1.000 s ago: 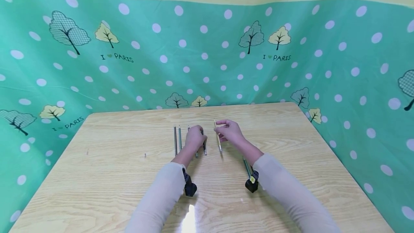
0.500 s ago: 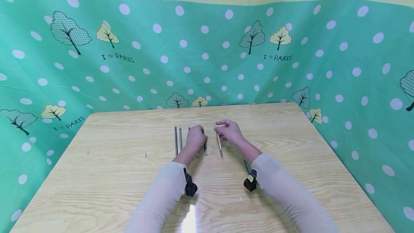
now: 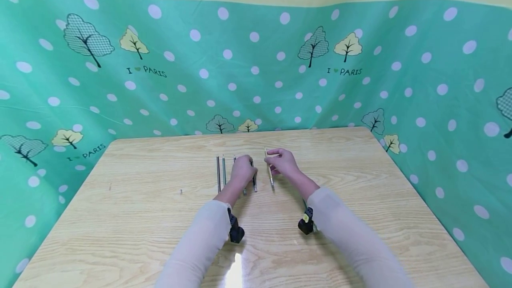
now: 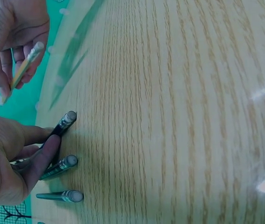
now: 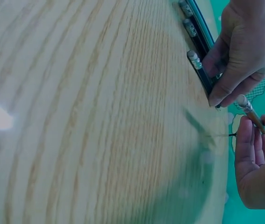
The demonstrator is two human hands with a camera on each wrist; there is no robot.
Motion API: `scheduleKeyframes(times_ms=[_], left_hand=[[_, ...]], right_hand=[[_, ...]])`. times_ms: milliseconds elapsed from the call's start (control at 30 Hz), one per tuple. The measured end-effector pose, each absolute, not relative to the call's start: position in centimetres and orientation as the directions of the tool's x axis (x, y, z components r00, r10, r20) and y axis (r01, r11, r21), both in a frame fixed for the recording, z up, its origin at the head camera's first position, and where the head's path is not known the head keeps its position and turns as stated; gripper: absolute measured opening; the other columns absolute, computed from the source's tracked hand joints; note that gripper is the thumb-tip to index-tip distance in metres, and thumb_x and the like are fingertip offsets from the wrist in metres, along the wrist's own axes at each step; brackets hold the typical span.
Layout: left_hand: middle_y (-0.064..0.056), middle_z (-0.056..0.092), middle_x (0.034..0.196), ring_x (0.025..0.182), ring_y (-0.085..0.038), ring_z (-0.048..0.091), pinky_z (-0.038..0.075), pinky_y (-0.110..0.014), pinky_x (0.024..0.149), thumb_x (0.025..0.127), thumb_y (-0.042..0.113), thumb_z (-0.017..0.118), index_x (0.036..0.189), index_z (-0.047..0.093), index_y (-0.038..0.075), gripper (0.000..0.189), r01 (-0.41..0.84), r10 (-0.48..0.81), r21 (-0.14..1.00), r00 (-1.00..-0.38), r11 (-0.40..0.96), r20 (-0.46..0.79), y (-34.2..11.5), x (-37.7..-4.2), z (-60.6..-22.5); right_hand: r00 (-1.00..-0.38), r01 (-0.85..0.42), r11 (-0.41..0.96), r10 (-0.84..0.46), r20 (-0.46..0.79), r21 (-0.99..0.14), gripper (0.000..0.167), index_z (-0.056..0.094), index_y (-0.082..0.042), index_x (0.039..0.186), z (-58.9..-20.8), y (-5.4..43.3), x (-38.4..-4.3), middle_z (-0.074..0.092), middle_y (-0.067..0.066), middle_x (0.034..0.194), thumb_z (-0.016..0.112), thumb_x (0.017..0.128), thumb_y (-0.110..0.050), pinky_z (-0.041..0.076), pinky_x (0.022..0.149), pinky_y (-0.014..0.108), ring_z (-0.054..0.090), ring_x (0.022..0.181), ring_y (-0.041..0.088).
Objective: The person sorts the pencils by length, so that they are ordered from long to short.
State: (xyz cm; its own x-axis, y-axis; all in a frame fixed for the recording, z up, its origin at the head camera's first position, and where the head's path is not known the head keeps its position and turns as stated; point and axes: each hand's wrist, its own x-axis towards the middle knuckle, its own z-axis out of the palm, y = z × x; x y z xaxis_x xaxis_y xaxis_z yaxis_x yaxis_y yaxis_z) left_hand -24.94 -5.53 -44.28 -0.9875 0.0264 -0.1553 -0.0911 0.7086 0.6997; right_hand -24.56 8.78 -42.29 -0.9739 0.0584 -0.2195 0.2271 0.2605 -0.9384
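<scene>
My right hand (image 3: pixel 283 163) pinches a yellow pencil (image 3: pixel 270 176) between thumb and fingers, its eraser end toward me and its shaft raised above the table. To its left, my left hand (image 3: pixel 242 170) grips a dark pencil (image 4: pixel 66 122) lying on the wood, thumb on one side and fingers on the other. A second pencil (image 4: pixel 68 161) with a metal ferrule lies beside the left thumb, partly covered by the hand. Farther left are a black pencil (image 3: pixel 218 173) and a green pencil (image 3: pixel 224 169), roughly parallel, their near ends partly behind my left wrist.
A green pencil (image 3: pixel 305 203) lies mostly hidden under my right forearm. One tiny piece (image 3: pixel 181 191) sits on the wooden table (image 3: pixel 132 217) at left. Behind the table's far edge hangs a green dotted cloth (image 3: pixel 256 57), which also runs along the sides.
My right forearm has shifted slightly left and covers more of the green pencil beneath it. Both hands keep their grips in nearly the same places.
</scene>
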Motion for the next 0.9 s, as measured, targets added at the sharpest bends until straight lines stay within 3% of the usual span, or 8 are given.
scheduleKeyframes(times_ms=[100,333,567,900], left_hand=[[-0.019,0.061,0.114,0.058,-0.014,0.059,0.051,-0.019,0.049,0.086,0.008,0.063,0.126,0.053,-0.001,0.042,-0.092,0.025,0.701,-0.988,0.707,-0.155,-5.5,-25.0,-44.4],[-0.017,0.061,0.109,0.06,-0.014,0.059,0.052,-0.02,0.051,0.087,0.009,0.063,0.125,0.053,0.0,0.041,-0.105,0.023,0.694,-0.985,0.713,-0.172,-5.5,-25.0,-44.3],[-0.017,0.061,0.11,0.059,-0.014,0.06,0.052,-0.019,0.05,0.086,0.009,0.064,0.124,0.054,0.0,0.04,-0.111,0.015,0.683,-0.984,0.721,-0.176,-5.4,-25.0,-44.1],[-0.017,0.061,0.113,0.071,-0.018,0.062,0.054,-0.022,0.057,0.086,0.009,0.064,0.125,0.053,0.0,0.041,-0.097,0.014,0.667,-0.987,0.738,-0.159,-5.3,-25.0,-44.2]], right_hand=[[-0.973,0.23,0.267,0.064,-0.221,-0.936,0.03,0.063,-0.009,0.112,-42.6,8.7,-24.8,0.065,0.006,0.081,0.068,0.083,-0.012,0.058,0.064,0.036,0.057,0.055,0.01],[-0.973,0.229,0.272,0.073,-0.217,-0.935,0.029,0.062,-0.007,0.111,-43.3,8.6,-25.1,0.065,0.006,0.08,0.067,0.083,-0.011,0.053,0.049,0.022,0.056,0.053,0.009],[-0.979,0.205,0.261,0.064,-0.195,-0.944,0.028,0.063,-0.006,0.111,-43.7,8.3,-25.3,0.064,0.004,0.077,0.067,0.083,-0.012,0.053,0.05,0.024,0.056,0.057,0.01],[-0.975,0.224,0.275,0.079,-0.21,-0.935,0.029,0.063,-0.007,0.111,-44.1,7.9,-25.4,0.063,0.007,0.075,0.067,0.083,-0.012,0.052,0.05,0.024,0.053,0.051,0.009]])
